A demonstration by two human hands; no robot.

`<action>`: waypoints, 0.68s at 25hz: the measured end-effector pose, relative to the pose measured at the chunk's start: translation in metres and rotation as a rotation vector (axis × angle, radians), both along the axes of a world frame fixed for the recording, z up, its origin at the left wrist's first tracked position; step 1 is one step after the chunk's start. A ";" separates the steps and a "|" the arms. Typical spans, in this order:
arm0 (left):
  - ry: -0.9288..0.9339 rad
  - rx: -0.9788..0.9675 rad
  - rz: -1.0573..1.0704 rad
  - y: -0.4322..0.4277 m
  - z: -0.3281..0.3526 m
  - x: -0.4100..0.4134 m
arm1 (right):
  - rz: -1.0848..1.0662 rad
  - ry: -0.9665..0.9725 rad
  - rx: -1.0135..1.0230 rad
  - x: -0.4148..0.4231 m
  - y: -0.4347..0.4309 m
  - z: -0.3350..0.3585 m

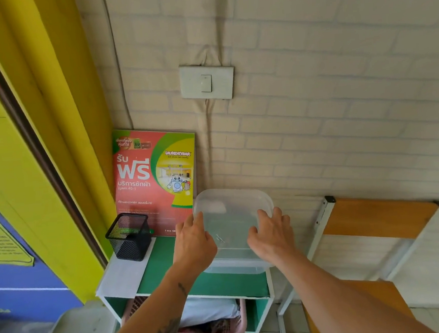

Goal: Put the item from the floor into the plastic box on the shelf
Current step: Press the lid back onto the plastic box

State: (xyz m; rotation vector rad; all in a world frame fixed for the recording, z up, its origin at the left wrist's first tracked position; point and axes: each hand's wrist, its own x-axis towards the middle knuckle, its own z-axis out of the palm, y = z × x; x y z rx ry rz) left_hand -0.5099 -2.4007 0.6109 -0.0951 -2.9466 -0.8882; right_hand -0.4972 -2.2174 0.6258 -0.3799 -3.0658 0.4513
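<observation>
A clear plastic box with a translucent lid stands on the green top of the shelf, against the brick-pattern wall. My left hand lies on its left side with the fingers curled over the lid's edge. My right hand grips the right side the same way. Through the plastic a small thin pale item shows faintly between my hands; I cannot tell what it is. The box's front edge overhangs the shelf top slightly.
A black mesh pen holder stands at the shelf's left. A red and green laundry poster leans on the wall behind. A pink basket with clothes sits below. A folded wooden chair leans to the right. A light switch is above.
</observation>
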 end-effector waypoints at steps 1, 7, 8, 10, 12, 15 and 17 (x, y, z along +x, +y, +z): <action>-0.003 0.002 0.004 0.000 -0.002 -0.001 | -0.002 -0.008 -0.003 -0.001 -0.001 -0.003; 0.007 -0.008 0.005 0.003 -0.003 -0.008 | 0.003 0.010 -0.010 -0.010 0.002 -0.003; 0.008 -0.011 0.009 0.003 -0.004 -0.009 | 0.003 0.011 -0.003 -0.012 0.002 -0.003; 0.006 -0.003 0.025 0.002 -0.004 -0.010 | 0.001 0.012 -0.005 -0.014 0.002 -0.004; 0.007 0.008 0.034 0.002 -0.004 -0.010 | 0.001 0.018 -0.013 -0.016 0.004 -0.004; 0.003 -0.004 0.037 0.003 -0.004 -0.011 | -0.001 0.012 -0.022 -0.018 0.005 -0.005; -0.023 -0.023 0.029 0.003 -0.004 -0.012 | 0.002 0.000 -0.028 -0.018 0.005 -0.008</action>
